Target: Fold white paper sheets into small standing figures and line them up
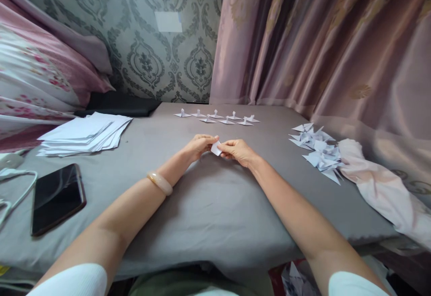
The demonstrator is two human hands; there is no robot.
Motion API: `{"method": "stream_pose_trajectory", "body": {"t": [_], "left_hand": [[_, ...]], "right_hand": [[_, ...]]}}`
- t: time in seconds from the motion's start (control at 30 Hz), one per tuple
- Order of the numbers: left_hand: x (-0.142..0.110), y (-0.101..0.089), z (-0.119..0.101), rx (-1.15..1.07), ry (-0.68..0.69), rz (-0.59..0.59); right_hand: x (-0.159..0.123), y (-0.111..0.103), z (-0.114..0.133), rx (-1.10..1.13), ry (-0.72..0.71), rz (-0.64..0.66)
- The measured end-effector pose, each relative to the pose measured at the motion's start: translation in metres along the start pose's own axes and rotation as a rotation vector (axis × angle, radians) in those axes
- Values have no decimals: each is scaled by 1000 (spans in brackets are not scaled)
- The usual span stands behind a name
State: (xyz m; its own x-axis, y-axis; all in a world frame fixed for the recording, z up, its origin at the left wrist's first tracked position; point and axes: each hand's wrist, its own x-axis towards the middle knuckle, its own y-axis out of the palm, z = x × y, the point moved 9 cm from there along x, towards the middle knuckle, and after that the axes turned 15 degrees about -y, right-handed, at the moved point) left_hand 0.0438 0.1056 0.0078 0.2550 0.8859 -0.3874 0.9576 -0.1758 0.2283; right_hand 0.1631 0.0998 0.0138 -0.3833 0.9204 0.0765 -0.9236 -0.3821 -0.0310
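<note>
A small folded piece of white paper is held up between my two hands, just above the grey cloth near the middle of the table. My left hand pinches its upper left edge between thumb and fingers. From the other side, my right hand grips the right edge with thumb and forefinger. Part of the paper is hidden behind the fingertips. Beyond my hands, several small folded paper figures stand in two rows, wings spread flat.
At the left lie a stack of white paper sheets, a black phone and a white cable. A heap of folded paper pieces is at the right, beside a pale bunched cloth. Pink curtains hang behind.
</note>
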Motion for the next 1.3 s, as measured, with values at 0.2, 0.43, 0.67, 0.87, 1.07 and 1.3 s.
{"method": "stream_pose_trajectory", "body": {"t": [0.2, 0.43, 0.67, 0.87, 1.07, 1.3], "left_hand": [[-2, -3, 2, 75, -63, 35], [-4, -6, 8, 306, -39, 47], [-8, -11, -21, 538, 298, -81], [-47, 32, -30, 1428, 1036, -245], [-42, 39, -2, 1726, 926, -99], [-49, 35, -1, 1619, 807, -40]], "right_hand": [[4, -9, -8, 0, 30, -72], [8, -14, -14, -50, 4, 2], [11, -25, 5, -289, -281, -2], [-9, -2, 34, -1035, -739, 105], [-19, 13, 20, -1307, -680, 336], [-27, 13, 20, -1244, -644, 397]]}}
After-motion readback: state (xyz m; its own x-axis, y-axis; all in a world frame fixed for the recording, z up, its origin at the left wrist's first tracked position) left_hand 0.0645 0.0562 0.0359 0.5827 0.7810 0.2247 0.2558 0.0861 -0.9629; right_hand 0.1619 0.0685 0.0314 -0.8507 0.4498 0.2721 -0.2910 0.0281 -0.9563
